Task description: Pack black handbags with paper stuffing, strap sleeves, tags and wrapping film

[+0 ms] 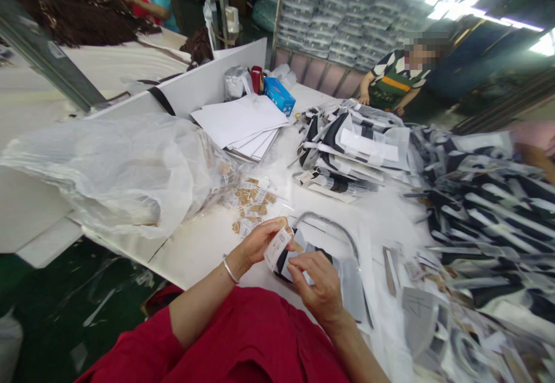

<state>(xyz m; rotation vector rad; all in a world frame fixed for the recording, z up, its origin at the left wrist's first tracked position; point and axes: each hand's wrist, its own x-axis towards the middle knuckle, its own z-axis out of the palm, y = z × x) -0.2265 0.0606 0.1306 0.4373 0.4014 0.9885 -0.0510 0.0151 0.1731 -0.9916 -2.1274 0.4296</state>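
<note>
My left hand pinches a white hang tag with printed marks and a thin cord. My right hand is just to its right, thumb and fingers drawn together; whether something small is between them I cannot make out. Beneath both hands lies a black and grey handbag partly covered in clear wrapping, its curved handle wrapped and pointing away from me. Several small brown and white tags with cords are scattered on the white table beyond my left hand.
A large translucent plastic bag spreads over the left side. White sheets and a blue box lie farther back. Wrapped black and white bags pile up on the right, near a tape dispenser. Co-workers stand across the table.
</note>
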